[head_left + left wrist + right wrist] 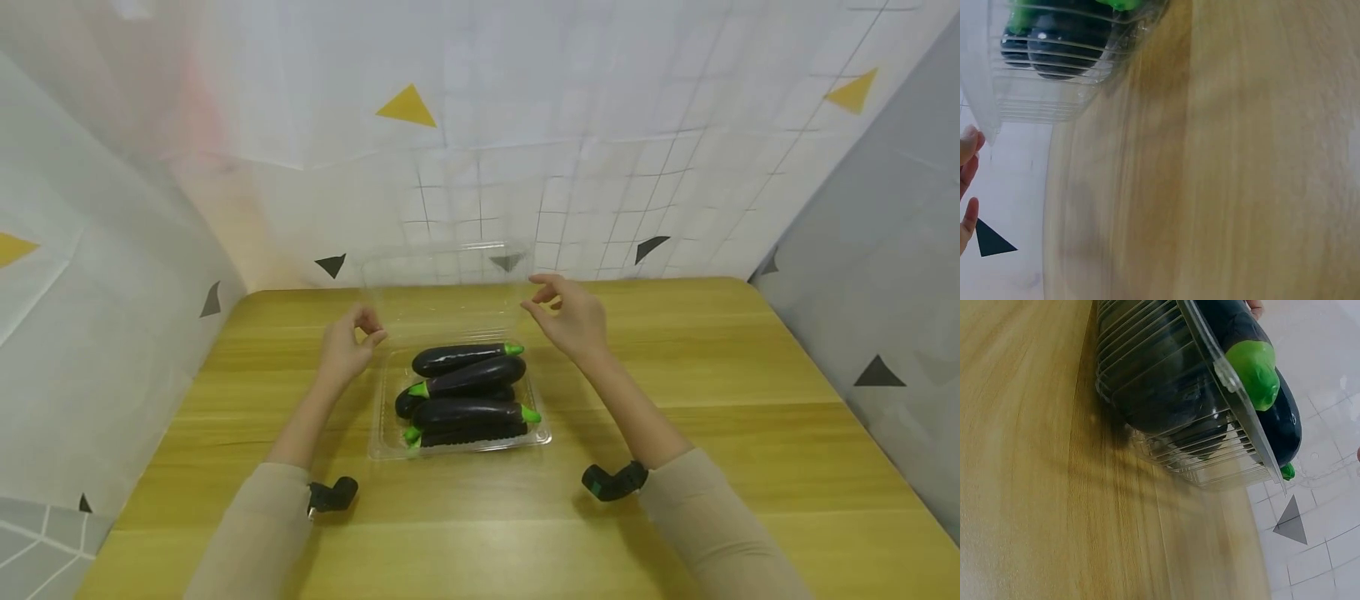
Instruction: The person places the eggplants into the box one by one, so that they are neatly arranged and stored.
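A clear hinged plastic box (379, 433) sits on the wooden table, its see-through lid (446, 308) raised at the back. Several dark purple eggplants (468, 412) with green stem ends lie piled inside. My left hand (350, 346) pinches the lid's left edge low down, close to the hinge; its fingertips (971, 132) show at the plastic edge in the left wrist view. On the other side, my right hand (576, 321) is at the lid's right edge, thumb and index fingertips spread apart. The right wrist view shows the ribbed box wall (1147, 356) with an eggplant's green stem end (1255, 374) over the rim.
The wooden table (750, 500) stretches out on both sides of the box. White sheets (300, 200) with grid lines and yellow and black triangles hang behind and at the sides. A black wrist camera mount (333, 494) sits at the left cuff, another (615, 482) at the right.
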### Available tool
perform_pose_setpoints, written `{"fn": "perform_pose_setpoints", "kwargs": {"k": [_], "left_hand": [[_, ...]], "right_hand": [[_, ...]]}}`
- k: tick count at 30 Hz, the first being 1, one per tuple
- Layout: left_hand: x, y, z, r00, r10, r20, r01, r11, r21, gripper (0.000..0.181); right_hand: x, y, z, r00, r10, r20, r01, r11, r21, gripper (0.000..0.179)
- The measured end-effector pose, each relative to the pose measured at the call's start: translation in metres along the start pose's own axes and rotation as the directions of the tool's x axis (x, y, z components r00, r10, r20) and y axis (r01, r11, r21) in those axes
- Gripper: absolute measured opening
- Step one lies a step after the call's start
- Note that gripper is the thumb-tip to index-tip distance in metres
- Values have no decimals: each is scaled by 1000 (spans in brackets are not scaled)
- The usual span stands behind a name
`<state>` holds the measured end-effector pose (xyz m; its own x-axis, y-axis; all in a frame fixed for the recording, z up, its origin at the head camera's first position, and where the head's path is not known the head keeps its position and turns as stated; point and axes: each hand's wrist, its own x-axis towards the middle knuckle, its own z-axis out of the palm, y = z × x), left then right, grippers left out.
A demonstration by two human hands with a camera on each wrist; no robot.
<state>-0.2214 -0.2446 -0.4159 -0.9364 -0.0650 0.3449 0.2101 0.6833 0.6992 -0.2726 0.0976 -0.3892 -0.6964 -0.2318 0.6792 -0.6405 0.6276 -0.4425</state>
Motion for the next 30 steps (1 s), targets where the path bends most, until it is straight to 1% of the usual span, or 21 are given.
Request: {"fn": "perform_pose_setpoints", "kwargs": {"k": [4, 6, 10, 13, 14, 16, 19, 22, 23, 26, 30], "left_hand": [[0, -2, 0, 1000, 20, -10, -20, 1000, -1, 18], [-1, -3, 1, 1000, 18, -11, -18, 1000, -3, 18], [-2, -4, 0, 1000, -17, -3, 17, 1000, -23, 19], [-4, -3, -2, 999, -50, 4, 51, 998, -31, 20], [-4, -1, -4, 999, -53, -2, 53, 998, -32, 21], [-5, 3, -8, 998, -52, -24, 51, 998, -35, 24], [-4, 14, -17, 995, -9, -99, 4, 999, -47, 27], [-3, 28, -26, 983, 46, -177, -59, 996, -70, 27], [-3, 32, -29, 980, 55, -193, -72, 994, -79, 26], [-2, 43, -34, 975, 59, -214, -82, 992, -100, 24], [-3, 49, -37, 979, 35, -200, -59, 991, -116, 19]], "right_hand": [[1, 1, 1, 999, -29, -17, 29, 1000, -9, 30], [1, 1, 1, 999, -39, -25, 39, 999, -9, 26], [0, 1, 0, 998, -58, -39, 58, 998, -19, 23], [0, 1, 0, 996, -78, -51, 76, 997, -33, 22], [-1, 1, 0, 995, -86, -55, 84, 996, -38, 22], [-1, 2, 0, 993, -101, -62, 98, 994, -45, 22], [-2, 2, 0, 991, -116, -63, 112, 992, -58, 22], [-3, 1, -1, 990, -123, -64, 119, 991, -64, 22], [-3, 1, -1, 990, -125, -65, 121, 990, -66, 22], [-4, 1, -2, 989, -129, -71, 124, 990, -64, 22], [-5, 2, -1, 988, -133, -72, 129, 990, -56, 22]]}}
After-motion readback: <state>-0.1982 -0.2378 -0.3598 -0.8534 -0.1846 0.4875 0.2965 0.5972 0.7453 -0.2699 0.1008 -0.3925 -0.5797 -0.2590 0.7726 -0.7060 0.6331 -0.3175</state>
